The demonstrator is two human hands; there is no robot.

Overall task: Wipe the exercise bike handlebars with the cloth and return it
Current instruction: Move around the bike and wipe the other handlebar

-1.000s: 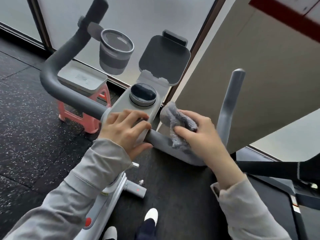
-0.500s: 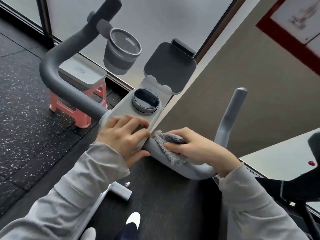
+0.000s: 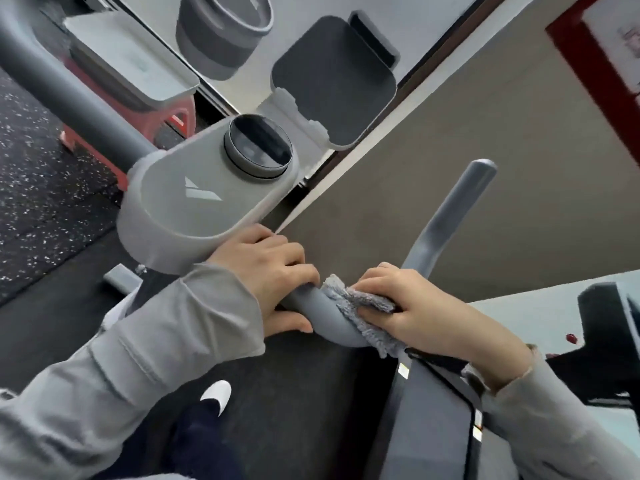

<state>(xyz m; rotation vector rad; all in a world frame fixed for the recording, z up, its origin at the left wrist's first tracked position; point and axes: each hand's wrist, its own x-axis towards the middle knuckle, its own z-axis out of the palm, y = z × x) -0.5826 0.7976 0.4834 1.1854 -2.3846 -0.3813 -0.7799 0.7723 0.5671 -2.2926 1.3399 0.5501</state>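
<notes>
Both hands [image 3: 266,271] [image 3: 412,306] grip the handlebar [image 3: 322,317], its end [image 3: 450,216] pointing upward.

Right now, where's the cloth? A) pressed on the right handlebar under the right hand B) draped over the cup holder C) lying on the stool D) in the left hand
A: the right hand presses the grey cloth around the right handlebar, while the bare left hand grips the bar beside it.

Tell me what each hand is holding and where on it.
The right hand presses the grey cloth around the lower bend of the right handlebar. The left hand grips the bare bar beside it, near the console.
</notes>
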